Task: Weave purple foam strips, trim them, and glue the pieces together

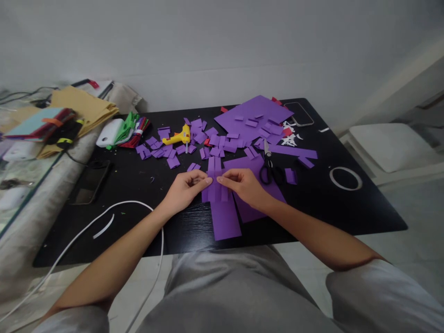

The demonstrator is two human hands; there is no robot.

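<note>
Between my two hands a folded purple paper piece [218, 192] stands up off the black table, with upright creases and flaps. My left hand [187, 187] pinches its left side between thumb and fingers. On the opposite side my right hand [244, 185] grips it the same way, thumb toward me. Below the hands lies a purple paper strip [226, 224], partly covered by the folded piece. A larger purple sheet [251, 210] rests under my right hand. Black-handled scissors [268, 169] lie just beyond that hand, blades pointing away.
Small folded purple pieces [173, 161] lie scattered behind the hands, around a yellow glue gun [181, 137]. Farther back is a large purple sheet [249, 111] near white scraps [290, 138]. A tape ring [346, 179] sits right; a phone [90, 182] and white cable [114, 203] are left.
</note>
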